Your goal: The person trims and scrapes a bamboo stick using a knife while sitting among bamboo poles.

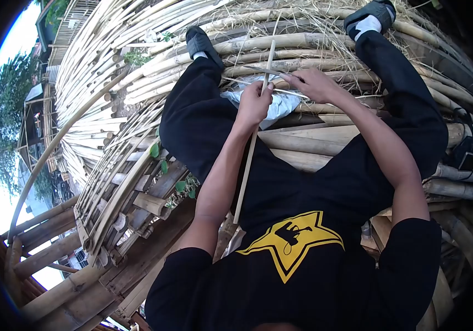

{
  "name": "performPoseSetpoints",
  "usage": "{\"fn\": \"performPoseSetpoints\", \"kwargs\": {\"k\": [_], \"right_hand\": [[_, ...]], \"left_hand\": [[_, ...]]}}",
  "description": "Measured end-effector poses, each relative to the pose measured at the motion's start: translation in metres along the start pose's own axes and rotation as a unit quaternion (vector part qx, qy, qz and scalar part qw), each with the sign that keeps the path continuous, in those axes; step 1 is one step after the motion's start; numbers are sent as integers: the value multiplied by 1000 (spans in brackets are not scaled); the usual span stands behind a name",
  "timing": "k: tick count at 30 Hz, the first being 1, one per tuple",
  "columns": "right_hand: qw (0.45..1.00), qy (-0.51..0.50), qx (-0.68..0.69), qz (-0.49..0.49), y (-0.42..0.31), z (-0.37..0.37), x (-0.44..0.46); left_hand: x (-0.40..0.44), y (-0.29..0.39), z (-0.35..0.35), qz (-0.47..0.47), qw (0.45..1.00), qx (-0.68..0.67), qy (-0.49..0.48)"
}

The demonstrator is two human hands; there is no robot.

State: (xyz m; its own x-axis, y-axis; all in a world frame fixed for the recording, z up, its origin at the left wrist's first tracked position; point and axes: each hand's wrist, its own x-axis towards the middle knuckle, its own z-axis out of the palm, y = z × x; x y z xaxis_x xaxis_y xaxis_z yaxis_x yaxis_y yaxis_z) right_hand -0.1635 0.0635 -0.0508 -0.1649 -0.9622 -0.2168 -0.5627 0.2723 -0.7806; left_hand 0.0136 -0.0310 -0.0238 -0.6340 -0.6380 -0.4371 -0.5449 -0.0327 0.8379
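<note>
My left hand [254,103] is closed around a long, narrow bamboo strip [246,179], which runs from beyond my fingers back toward my waist. In my right hand [315,86] is a knife [276,72], its blade pointing left and crossing the strip just past my left fingers. Whether the edge bites into the strip cannot be made out. A pale, crumpled sheet [282,106], cloth or plastic, lies beneath both hands between my legs. Thin slivers pass near my left fingers, partly hidden.
Bamboo poles [314,41] lie under and around my outstretched legs, with dry shavings [325,25] scattered over them. More stacked bamboo [90,71] stretches away at the left. A bent pole [54,144] arches along the left side. A dark strapped object [465,154] rests at the right.
</note>
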Motion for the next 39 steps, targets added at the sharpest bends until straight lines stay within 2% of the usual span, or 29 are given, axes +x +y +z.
{"fn": "performPoseSetpoints", "kwargs": {"k": [1,3,4,7,10,11,13,14,17,19,27,34,39], "right_hand": [[1000,-13,3,-1,-2,0,-4],[1000,-21,3,9,4,5,-4],[999,-31,28,11,0,6,-7],[998,-37,48,10,-8,6,-7],[991,-22,134,9,-8,5,-7],[970,-21,239,51,-8,5,-7],[890,-22,437,131,-9,5,-8],[853,6,504,137,-10,6,-8],[867,-5,483,123,-7,-6,-7],[883,18,452,123,-8,-2,-6],[836,18,528,149,-9,-6,-7],[808,74,560,165,0,-17,-1],[832,130,513,163,2,-29,1]], "left_hand": [[-1,3,0,1,1000,-2,-2],[-4,12,-1,-46,982,-165,-85],[-4,12,-2,-53,976,-186,-104],[0,8,3,-40,977,-154,-142],[-2,12,3,-37,973,-143,-175],[-4,15,3,-38,973,-131,-188],[-12,28,5,-38,970,-150,-187],[-14,31,7,-36,967,-172,-185],[-8,22,6,-37,957,-166,-235],[-9,25,7,-33,958,-161,-235],[-13,32,9,-28,958,-156,-237],[-18,37,9,-82,959,-131,-237],[-19,40,10,-77,962,-135,-222]]}}
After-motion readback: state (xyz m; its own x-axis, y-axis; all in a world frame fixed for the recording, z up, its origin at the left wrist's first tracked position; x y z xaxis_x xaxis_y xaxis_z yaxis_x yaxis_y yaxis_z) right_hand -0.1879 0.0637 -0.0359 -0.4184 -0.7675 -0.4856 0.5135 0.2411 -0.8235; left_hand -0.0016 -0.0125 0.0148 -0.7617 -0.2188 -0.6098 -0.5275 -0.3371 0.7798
